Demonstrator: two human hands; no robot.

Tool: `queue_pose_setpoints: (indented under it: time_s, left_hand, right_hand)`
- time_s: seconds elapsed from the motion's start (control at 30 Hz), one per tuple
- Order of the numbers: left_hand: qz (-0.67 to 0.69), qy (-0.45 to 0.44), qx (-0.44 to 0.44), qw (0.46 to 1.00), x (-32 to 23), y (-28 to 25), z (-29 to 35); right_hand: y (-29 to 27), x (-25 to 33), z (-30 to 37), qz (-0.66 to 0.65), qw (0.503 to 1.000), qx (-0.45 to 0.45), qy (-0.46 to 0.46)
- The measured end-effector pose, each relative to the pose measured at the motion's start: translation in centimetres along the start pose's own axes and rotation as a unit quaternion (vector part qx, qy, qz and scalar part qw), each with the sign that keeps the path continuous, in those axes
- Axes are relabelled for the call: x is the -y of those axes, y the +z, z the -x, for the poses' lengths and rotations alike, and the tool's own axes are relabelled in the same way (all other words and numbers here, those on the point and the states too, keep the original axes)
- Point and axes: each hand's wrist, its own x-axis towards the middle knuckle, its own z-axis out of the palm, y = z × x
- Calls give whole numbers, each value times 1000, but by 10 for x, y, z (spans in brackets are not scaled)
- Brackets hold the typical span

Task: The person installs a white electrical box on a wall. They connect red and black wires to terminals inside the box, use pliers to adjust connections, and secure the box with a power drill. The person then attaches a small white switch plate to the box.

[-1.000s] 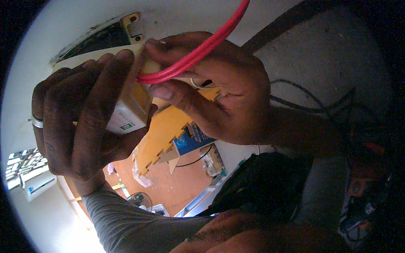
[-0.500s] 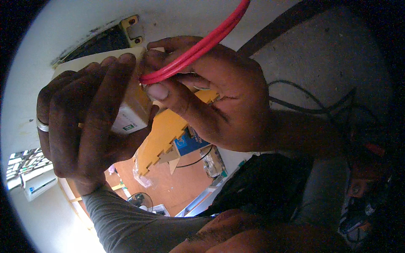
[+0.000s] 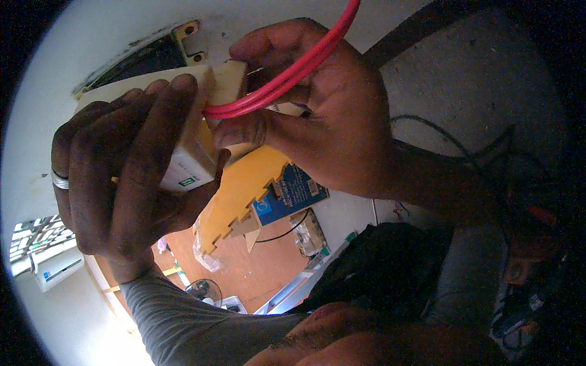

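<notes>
Head view: left of centre, the left hand [image 3: 113, 174] is clamped around a white plastic box [image 3: 194, 149], which slants in the upper left of the frame. Paired red cables [image 3: 305, 68] meet its right edge, their long axis curving up to the top of the frame. The right hand [image 3: 342, 116] is nearer these, thumb below and forefinger above, apart; whether they grip the cream block [image 3: 224, 85] between box and forefinger, I cannot tell.
</notes>
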Motion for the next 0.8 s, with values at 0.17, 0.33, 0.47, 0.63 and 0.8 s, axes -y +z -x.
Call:
queue_pose_setpoints:
  time_s: [0.17, 0.33, 0.47, 0.63, 0.8]
  left_hand:
    - [-11, 4, 21, 1000, -2, 0, -1]
    - [-25, 20, -3, 999, -2, 7, -2]
    - [-33, 34, 3, 999, -3, 4, -3]
    - [-42, 17, 19, 999, -7, 1, -4]
    - [-28, 10, 4, 1000, -8, 6, -1]
  right_hand:
    - [0, 0, 2, 9, 1000, -11, 2]
    - [2, -1, 3, 70, 995, -35, -57]
    - [5, 1, 7, 109, 989, -41, -93]
    - [-3, 10, 14, 96, 993, 53, -38]
    - [-8, 11, 7, 127, 987, 79, -63]
